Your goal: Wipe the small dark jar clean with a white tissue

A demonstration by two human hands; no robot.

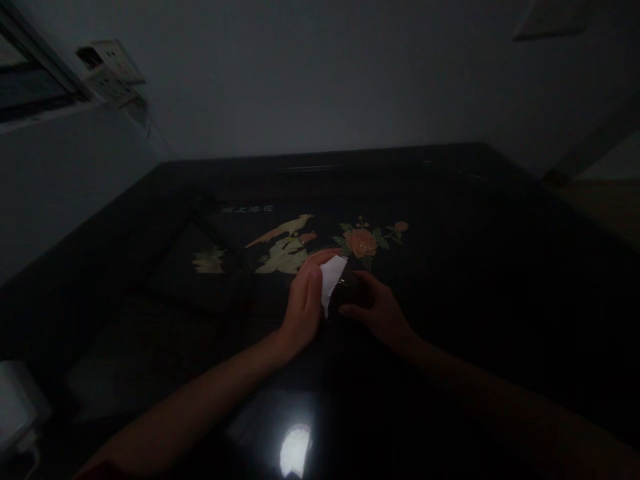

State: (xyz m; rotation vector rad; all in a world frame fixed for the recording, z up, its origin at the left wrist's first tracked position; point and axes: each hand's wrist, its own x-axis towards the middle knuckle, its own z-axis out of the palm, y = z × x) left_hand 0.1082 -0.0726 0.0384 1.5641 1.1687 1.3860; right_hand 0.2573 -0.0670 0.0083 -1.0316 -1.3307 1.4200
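Observation:
Near the middle of a glossy black table, my left hand [306,290] is closed around a white piece of paper or tissue [332,275]. The paper rests against the left side of a small dark object [346,288] with a shiny glint, whose kind the dim light hides. From the other side my right hand [377,307] grips this dark object, thumb in front and fingers behind. Both hands are close together, just in front of a picture of a bird and flowers on the tabletop. My left palm and some fingertips are hidden.
The black tabletop [280,177] carries an inlaid bird [287,230], a pink flower [361,243] and some characters. A white device [17,407] with a cable lies at the left edge. Wall sockets [117,61] are at upper left. A bright reflection shines at the front.

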